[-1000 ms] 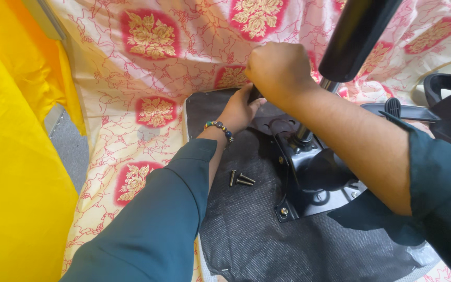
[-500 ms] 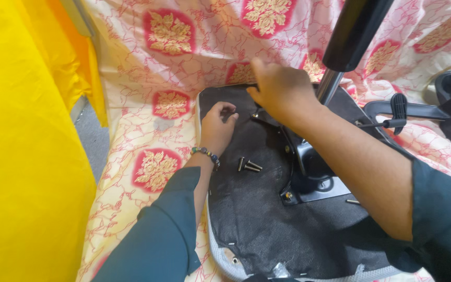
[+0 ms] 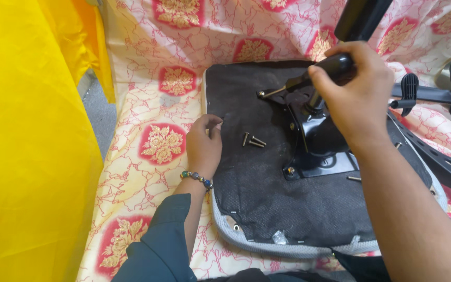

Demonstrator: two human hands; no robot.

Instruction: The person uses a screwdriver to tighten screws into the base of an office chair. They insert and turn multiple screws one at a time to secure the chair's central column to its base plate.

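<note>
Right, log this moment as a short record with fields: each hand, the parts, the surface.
left hand: left hand rests with curled fingers on the left edge of the upturned seat base
right hand: right hand grips a black handle above the black metal mechanism plate
loose parts: two loose bolts lie on the black fabric, apart from both hands
wrist: beaded bracelet on the left
surface: patterned pink cloth
side: yellow fabric at left

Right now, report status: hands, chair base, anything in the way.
Left hand resting on seat underside edge, holding nothing visible. Right hand gripping black lever above metal mechanism plate. Two loose bolts beside the plate.
</note>
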